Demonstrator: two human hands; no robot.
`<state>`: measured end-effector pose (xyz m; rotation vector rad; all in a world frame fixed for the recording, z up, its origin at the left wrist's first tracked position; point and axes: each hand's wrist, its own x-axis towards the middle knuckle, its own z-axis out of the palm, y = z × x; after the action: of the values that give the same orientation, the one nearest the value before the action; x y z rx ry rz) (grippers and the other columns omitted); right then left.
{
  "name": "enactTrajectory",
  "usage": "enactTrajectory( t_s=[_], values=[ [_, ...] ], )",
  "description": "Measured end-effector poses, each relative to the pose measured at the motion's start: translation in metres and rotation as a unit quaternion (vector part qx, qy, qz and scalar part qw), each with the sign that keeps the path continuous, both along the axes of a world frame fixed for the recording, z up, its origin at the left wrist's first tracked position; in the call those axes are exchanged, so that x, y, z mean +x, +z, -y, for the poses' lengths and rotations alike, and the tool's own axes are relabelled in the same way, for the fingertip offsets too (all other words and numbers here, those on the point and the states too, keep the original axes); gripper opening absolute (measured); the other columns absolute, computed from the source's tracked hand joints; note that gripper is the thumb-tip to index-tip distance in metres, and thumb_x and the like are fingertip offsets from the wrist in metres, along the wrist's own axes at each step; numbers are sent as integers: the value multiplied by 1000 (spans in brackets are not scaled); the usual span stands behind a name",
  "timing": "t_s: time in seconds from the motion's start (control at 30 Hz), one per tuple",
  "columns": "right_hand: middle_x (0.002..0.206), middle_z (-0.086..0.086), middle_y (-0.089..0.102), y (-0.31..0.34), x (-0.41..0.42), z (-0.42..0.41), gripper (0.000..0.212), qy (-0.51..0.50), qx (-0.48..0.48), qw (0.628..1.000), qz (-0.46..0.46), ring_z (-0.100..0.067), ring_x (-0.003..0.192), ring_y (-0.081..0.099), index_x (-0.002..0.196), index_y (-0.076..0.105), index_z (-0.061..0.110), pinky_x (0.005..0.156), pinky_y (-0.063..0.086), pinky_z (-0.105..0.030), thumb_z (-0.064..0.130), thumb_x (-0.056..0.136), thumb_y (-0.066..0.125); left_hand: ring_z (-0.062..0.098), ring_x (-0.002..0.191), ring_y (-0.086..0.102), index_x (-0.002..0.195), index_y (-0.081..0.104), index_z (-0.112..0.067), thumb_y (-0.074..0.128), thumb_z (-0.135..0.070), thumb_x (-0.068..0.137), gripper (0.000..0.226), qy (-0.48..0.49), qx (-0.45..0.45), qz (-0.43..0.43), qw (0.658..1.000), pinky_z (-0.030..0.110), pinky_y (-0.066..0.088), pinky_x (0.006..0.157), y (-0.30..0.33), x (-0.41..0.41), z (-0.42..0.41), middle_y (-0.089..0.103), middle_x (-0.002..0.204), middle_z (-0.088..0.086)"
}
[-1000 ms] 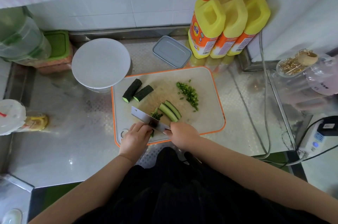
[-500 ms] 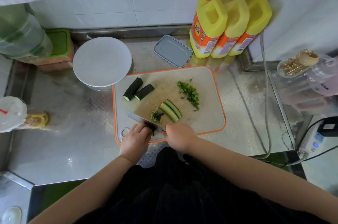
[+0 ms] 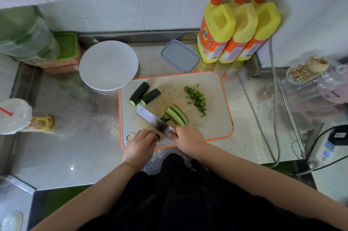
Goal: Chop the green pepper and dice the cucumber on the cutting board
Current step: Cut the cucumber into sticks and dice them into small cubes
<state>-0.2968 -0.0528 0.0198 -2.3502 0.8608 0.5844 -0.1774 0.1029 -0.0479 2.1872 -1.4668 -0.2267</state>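
While cleaver (image 3: 156,122) has lifted, hands (image 3: 140,146) stay put

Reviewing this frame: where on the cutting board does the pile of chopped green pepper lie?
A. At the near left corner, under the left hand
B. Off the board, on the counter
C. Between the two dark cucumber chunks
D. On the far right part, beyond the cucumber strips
D: the chopped green pepper lies on the far right part of the cutting board, beyond the cucumber strips, away from both hands.

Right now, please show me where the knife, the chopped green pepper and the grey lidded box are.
knife (image 3: 150,117): head view, on the flat of the blade.
chopped green pepper (image 3: 196,98): head view, middle of the pile.
grey lidded box (image 3: 180,55): head view, centre of the lid.
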Motion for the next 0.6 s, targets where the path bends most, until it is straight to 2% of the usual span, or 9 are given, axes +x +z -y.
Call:
enactTrajectory(
  t_s=[0.1,0.2,0.33,0.6],
  values=[
    [93,-14,63,8,-1,-6,40,31,-9,999,31,-33,87,60,101,56,6,63,37,-34,41,100,37,25,80,58,82,68,-11,50,-25,89,24,4,10,-11,1000,36,52,59,0,-2,-2,62,88,2],
    [98,-17,64,12,2,-12,38,51,-21,997,44,-35,90,60,104,55,5,64,32,-32,38,101,36,26,81,59,83,69,-11,66,-10,82,4,2,26,-10,1000,40,54,58,-1,0,-1,62,88,2],
    [100,-16,64,11,7,-16,37,75,-30,996,22,-34,93,60,107,55,5,65,33,-32,35,103,34,24,78,61,84,72,-12,79,2,70,21,-2,36,-7,999,35,54,57,-1,1,0,65,87,1],
    [100,-14,65,-1,12,-19,36,73,-33,997,-16,-33,93,62,107,58,7,66,38,-33,36,102,35,22,79,61,87,73,-15,79,1,71,23,-10,41,-11,999,35,54,55,-1,2,-2,65,91,-1]
  ],
)
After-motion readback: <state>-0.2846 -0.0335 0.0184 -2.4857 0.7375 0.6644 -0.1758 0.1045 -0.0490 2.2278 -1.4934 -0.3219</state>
